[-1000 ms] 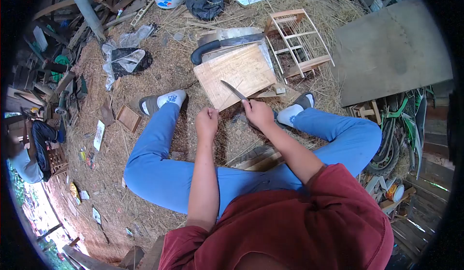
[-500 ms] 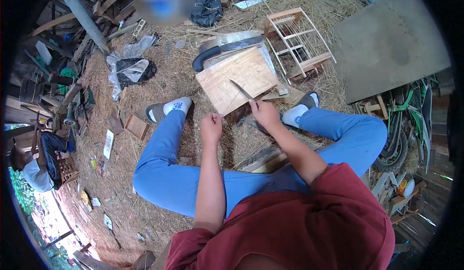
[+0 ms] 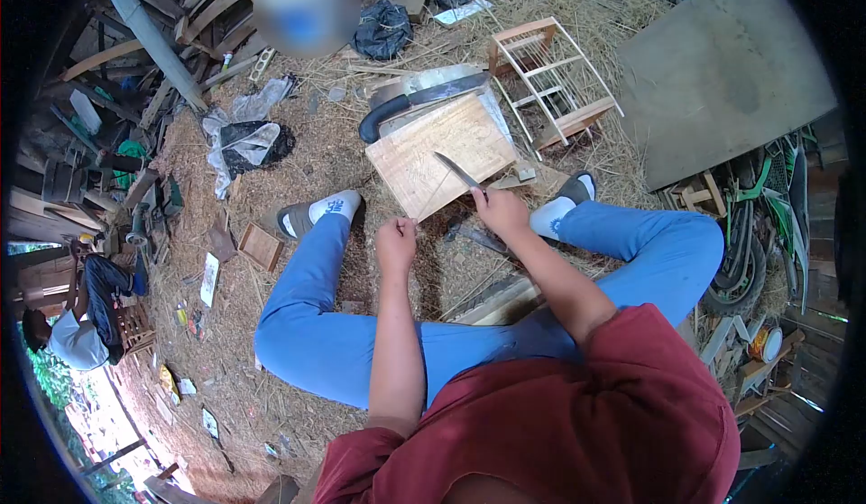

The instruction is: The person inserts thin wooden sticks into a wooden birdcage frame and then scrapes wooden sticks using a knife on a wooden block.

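Observation:
My right hand (image 3: 502,212) is wrapped around the handle of a knife (image 3: 458,169), its blade pointing up and left over a pale wooden board (image 3: 410,147). Closed in a pinch, my left hand (image 3: 396,244) sits just off the board's near corner. From its fingertips a thin stick (image 3: 431,199) runs across the board toward the blade. Whether blade and stick touch is hard to make out. Behind the board lies a handsaw (image 3: 442,91) with a black handle. A small wooden frame with thin bars (image 3: 555,80) stands to its right.
Straw and shavings cover the ground. Plastic bags (image 3: 248,141) and a small wooden tray (image 3: 261,246) lie to the left. A large flat panel (image 3: 722,80) is at right, near a green bicycle (image 3: 767,197). Another person (image 3: 81,323) sits at far left.
The view has shifted slightly. Both hands keep their grips, and the knife stays over the board with only a small change of position.

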Demonstrator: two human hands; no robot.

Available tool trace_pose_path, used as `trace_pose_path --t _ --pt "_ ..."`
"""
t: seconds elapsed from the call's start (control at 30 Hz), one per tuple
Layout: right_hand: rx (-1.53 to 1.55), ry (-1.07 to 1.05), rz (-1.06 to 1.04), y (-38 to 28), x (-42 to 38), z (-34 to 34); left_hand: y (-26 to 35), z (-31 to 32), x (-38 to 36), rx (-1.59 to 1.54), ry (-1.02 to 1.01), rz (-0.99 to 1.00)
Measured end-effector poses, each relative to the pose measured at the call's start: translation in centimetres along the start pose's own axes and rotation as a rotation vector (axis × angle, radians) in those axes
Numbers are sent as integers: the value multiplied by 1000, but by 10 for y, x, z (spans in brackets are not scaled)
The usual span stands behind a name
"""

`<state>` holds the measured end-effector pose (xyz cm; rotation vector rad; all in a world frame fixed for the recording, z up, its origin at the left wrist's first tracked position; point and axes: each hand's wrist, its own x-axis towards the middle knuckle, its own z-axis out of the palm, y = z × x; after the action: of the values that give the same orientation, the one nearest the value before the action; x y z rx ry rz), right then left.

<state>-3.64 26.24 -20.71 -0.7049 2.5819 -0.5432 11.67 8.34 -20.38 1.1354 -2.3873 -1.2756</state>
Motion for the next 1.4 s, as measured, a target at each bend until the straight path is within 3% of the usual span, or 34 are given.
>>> trace_pose_path --t 0.03,0.17,0.2,0.3,0.33,0.43,0.47,0.6,0.7,0.73,0.77,0.87,1.0,1.17,1.23,1.3,1.37,1.4 --pt "68 42 92 2 2 1 -2 1 1 35 10 27" --pt "-74 15 -107 1 -12 7 -8 4 2 31 10 17" --pt "124 53 88 5 0 3 -12 6 4 30 12 21" --pt "99 95 109 14 5 25 -17 7 2 50 20 45" --pt "-8 -6 21 -5 -14 9 -11 3 -1 13 16 46" --pt "-51 -18 -78 -14 -27 7 -1 -1 1 10 17 49" --pt "-3 26 12 -12 -18 10 -2 -1 0 51 15 40" --pt "32 46 41 -14 -9 11 -1 -1 -2 64 17 30" --pt "-107 -130 -106 -20 -18 -2 -4 2 1 24 32 48" --pt "48 -52 25 -18 -10 2 -4 3 1 23 31 48" --pt "49 -56 26 -19 -11 6 -5 3 0 25 26 47" --pt "-21 -131 -131 -27 -27 15 -8 4 1 42 26 45" --pt "134 -72 -32 -23 -13 7 -3 2 -2 29 14 47" --pt "-86 -171 -185 -30 -19 5 -8 5 0 16 43 77" --pt "5 -43 -28 -28 -8 11 -6 5 1 39 51 66" --pt "38 -51 -12 -31 -17 17 -7 4 -3 69 47 55" --pt "-88 -106 -212 -36 -23 1 -7 5 -1 24 46 77" --pt "18 -68 -119 -34 -14 2 -3 4 -1 23 46 78"
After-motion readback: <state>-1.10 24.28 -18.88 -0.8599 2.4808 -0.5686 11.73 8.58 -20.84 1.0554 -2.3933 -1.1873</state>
